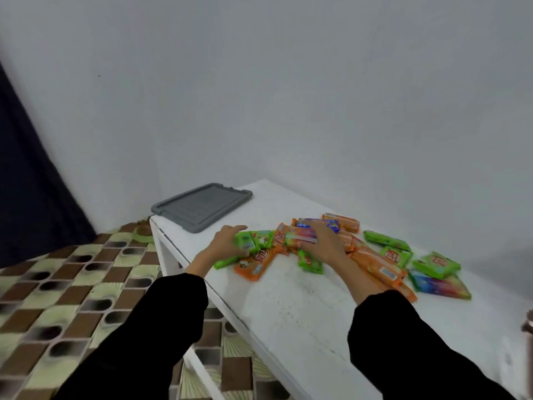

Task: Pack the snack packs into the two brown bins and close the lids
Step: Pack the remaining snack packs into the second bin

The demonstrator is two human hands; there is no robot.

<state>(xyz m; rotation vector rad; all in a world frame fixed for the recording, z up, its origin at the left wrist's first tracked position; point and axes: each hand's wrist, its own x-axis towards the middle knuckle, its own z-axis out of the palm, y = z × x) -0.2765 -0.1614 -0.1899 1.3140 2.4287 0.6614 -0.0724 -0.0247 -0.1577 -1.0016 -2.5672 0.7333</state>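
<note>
- Reaching over a white tabletop (288,307), both hands work in a loose pile of snack packs near its far end.
- Left hand (229,241): fingers over the far edge and thumb at the near edge of two green snack packs (255,241); it grips them at the left end of the pile. Slight motion blur here.
- Right hand (321,243): palm down on the middle of the pile, fingers and thumb closed round a multicoloured snack pack (300,236).
- Orange snack pack (253,267) lies flat just in front of the left hand, touching the green ones.
- Blue snack pack (317,223) and another orange pack (341,222) lie behind the right hand.
- Long orange packs (380,269) run under and beside the right wrist.
- Further right, apart from the hands: green packs (437,265) and a second multicoloured pack (441,285), all flat on the tabletop.
- Grey lid (202,206) lies flat at the far left corner of the tabletop, apart from the pile.
- Black sleeves (150,327) cover both forearms down to the wrists.
- Brown object (529,324) cut off at the right edge; cannot tell what it is.
- Surroundings: brown and green patterned floor (72,284) on the left, dark curtain (28,183), plain white wall (317,96) behind.
</note>
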